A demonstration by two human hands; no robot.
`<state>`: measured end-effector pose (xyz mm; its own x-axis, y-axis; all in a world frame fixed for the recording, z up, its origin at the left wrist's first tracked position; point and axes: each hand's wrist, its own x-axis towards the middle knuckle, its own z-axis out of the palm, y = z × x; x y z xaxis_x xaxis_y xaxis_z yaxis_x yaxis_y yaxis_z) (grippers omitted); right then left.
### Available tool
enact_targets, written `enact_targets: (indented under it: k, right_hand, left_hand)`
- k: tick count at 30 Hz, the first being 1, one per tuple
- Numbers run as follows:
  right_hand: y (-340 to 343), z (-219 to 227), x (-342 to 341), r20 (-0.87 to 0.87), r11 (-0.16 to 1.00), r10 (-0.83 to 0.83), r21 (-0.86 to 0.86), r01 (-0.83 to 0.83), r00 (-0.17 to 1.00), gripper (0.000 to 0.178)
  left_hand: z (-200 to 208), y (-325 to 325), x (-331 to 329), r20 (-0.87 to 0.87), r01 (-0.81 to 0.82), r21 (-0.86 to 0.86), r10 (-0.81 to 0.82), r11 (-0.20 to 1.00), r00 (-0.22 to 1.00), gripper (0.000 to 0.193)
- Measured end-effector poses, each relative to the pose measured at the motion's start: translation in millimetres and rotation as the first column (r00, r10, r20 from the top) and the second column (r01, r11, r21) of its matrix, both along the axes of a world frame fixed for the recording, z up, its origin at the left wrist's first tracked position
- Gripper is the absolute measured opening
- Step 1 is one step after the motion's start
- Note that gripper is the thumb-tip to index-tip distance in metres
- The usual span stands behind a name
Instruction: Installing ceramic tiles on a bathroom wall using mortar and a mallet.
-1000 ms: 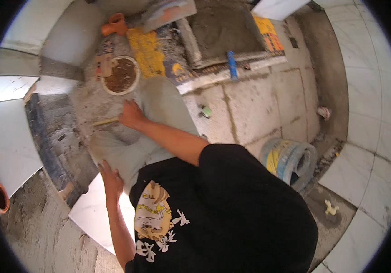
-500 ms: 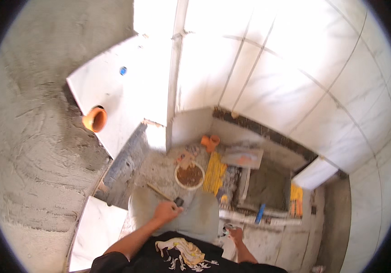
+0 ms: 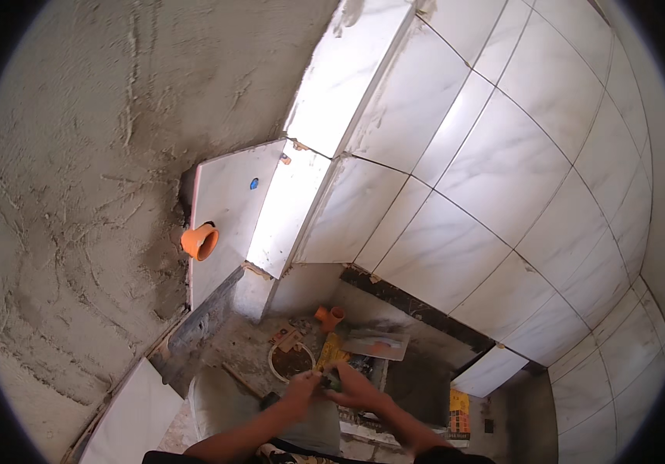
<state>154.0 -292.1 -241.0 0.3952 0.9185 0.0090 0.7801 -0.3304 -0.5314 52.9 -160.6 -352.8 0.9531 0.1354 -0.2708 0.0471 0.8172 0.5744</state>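
My left hand (image 3: pixel 300 388) and my right hand (image 3: pixel 354 388) meet in front of my body above my lap. Their fingers are closed around a small dark object (image 3: pixel 332 379) whose kind I cannot make out. Below and left of the left hand lies a long thin handle (image 3: pixel 241 379) with a black head (image 3: pixel 269 400), like a mallet. Just beyond the hands stands a round white bucket (image 3: pixel 272 365) with brown material inside. A yellow bag (image 3: pixel 334 348) lies beside it.
An orange pipe fitting (image 3: pixel 331 317) sits on the floor. Another orange pipe (image 3: pixel 199 241) juts through the marbled wall tile (image 3: pixel 228 193). A flat pale board (image 3: pixel 379 345) rests near a container of grey mortar (image 3: pixel 417 390). A yellow-orange package (image 3: pixel 459 414) lies right. Marbled tiles (image 3: pixel 487 240) cover the right wall.
My hands, apart before, have come together above my lap. The right hand moved up and left with a small object. My view has tilted up toward the wall.
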Motion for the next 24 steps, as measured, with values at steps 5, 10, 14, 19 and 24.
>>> enact_targets:
  k: [5, 10, 14, 19, 24]
  right_hand:
    - [29.1, 73.4, -15.2, 0.137, 0.968, -0.008, -0.246, 0.042, 0.991, 0.071]
    - [12.6, 147.7, 40.1, 0.415, 0.979, 0.136, -0.195, -0.058, 0.900, 0.061]
    - [29.6, 213.2, 75.4, 0.617, 0.993, -0.116, 0.078, 0.087, 0.778, 0.050]
    - [92.3, 217.1, 70.5, 0.673, 0.991, -0.101, 0.003, 0.134, 0.732, 0.045]
    - [134.3, 82.8, 106.3, 0.545, 0.978, 0.005, -0.178, 0.110, 0.839, 0.049]
  left_hand:
    - [84.6, 51.5, -26.7, 0.041, 0.031, 0.063, -0.033, 0.998, 0.999, 0.024]
    - [98.7, 152.1, -34.5, 0.299, -0.365, -0.206, 0.413, 0.908, 0.860, 0.024]
    - [91.5, 173.4, -20.5, 0.312, -0.396, -0.148, 0.423, 0.906, 0.851, 0.023]
    - [-82.8, 119.9, -8.8, -0.012, -0.208, 0.081, 0.209, 0.975, 0.978, 0.026]
    - [-240.4, 43.0, -42.8, -0.282, 0.280, 0.940, -0.017, 0.193, 0.959, 0.029]
